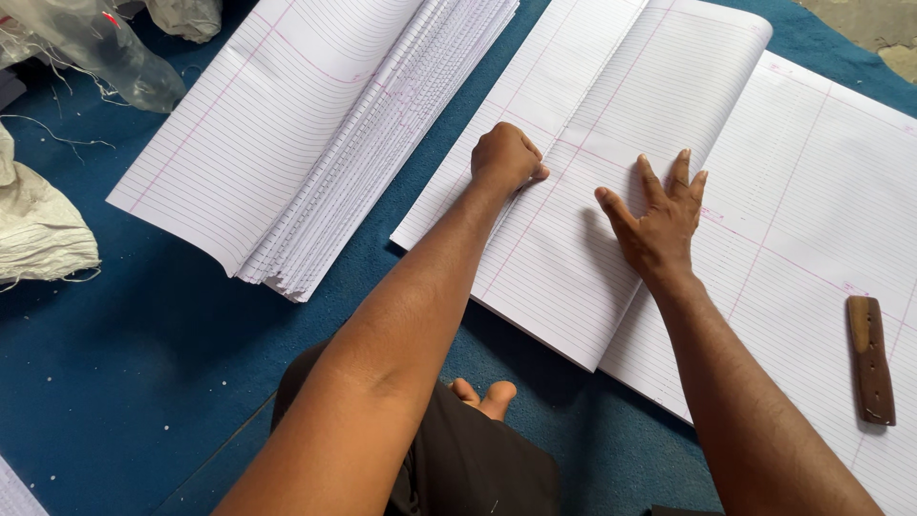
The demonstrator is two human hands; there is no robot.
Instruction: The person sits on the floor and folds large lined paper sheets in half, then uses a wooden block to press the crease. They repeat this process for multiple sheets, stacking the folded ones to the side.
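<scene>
A large ruled white sheet [564, 258] lies folded over in front of me on a wider pile of ruled sheets [812, 210]. My left hand [506, 158] is closed in a fist and presses on the folded sheet near its left part. My right hand [659, 215] lies flat on the same sheet, fingers spread, close to its curved fold [726, 105]. Neither hand holds anything.
A thick stack of folded ruled sheets [315, 124] sits at the left on the blue mat [124, 363]. A brown wooden block [871, 358] rests on the pile at the right. Clear plastic [105, 48] and white sacking [38, 225] lie at the far left. My toes [482, 397] show below.
</scene>
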